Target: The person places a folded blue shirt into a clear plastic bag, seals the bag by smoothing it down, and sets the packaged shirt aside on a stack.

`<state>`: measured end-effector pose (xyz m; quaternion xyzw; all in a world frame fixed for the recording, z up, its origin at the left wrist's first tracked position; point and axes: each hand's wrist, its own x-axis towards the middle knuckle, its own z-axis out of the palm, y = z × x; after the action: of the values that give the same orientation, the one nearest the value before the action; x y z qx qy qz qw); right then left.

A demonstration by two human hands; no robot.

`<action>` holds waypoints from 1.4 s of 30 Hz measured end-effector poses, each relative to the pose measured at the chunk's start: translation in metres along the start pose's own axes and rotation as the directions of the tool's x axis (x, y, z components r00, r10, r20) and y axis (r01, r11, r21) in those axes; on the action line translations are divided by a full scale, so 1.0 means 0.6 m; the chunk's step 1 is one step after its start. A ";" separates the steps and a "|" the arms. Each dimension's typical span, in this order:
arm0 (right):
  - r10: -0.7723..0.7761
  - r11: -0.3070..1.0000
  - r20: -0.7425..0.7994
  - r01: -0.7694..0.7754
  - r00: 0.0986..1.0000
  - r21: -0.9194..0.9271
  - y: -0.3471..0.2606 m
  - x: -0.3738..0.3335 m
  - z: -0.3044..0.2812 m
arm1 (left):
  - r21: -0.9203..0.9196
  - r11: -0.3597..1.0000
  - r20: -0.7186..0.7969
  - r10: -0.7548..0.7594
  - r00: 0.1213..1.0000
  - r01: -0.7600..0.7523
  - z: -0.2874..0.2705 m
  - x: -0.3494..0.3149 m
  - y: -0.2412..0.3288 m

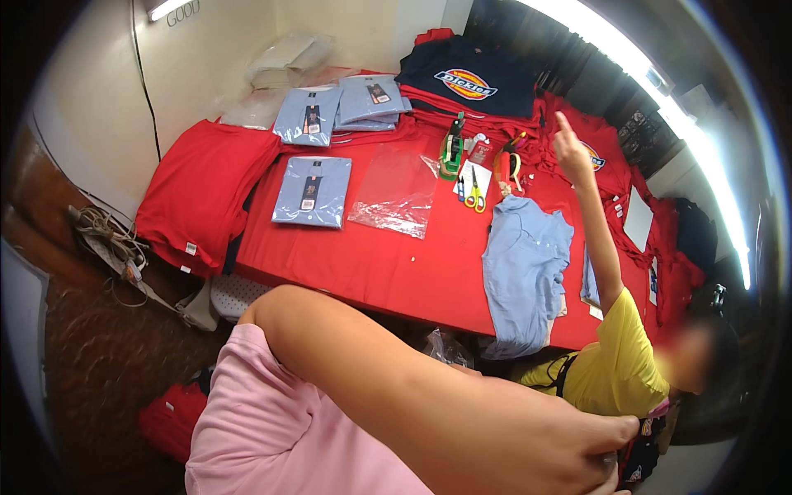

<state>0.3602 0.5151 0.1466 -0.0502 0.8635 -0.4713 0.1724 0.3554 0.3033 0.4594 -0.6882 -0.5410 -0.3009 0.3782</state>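
My left arm, in a pink sleeve point(264, 404), bends at the elbow and crosses low in front of me to the right. At the lower right my left hand point(590, 441) is closed, its fingers curled round; what they hold, if anything, is too hidden to make out. Beyond that hand sits a co-worker in a yellow shirt point(615, 359), one raised hand point(571, 153) over the table's right side. No part of my right hand can be made out. A loose light-blue shirt point(524, 264) lies on the table near the co-worker.
Red cloth point(379, 272) covers the table. On it are a bagged folded blue shirt point(285, 186), more bagged shirts point(301, 120), a clear plastic bag point(388, 202), green tape dispenser point(451, 153) and yellow-handled scissors point(473, 198). Dark and red garments point(462, 62) lie behind; cables point(115, 239) hang left.
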 end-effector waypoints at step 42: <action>0.299 0.857 0.055 -0.243 0.953 -0.454 -0.175 0.292 0.262 | -0.583 -0.439 -0.132 -0.779 -0.612 0.684 -0.230 -1.033 -0.176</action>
<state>0.2427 0.2885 0.1122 0.0049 0.9339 -0.2297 0.2740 0.1072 -0.1202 0.0431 0.2209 -0.6768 -0.7019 0.0210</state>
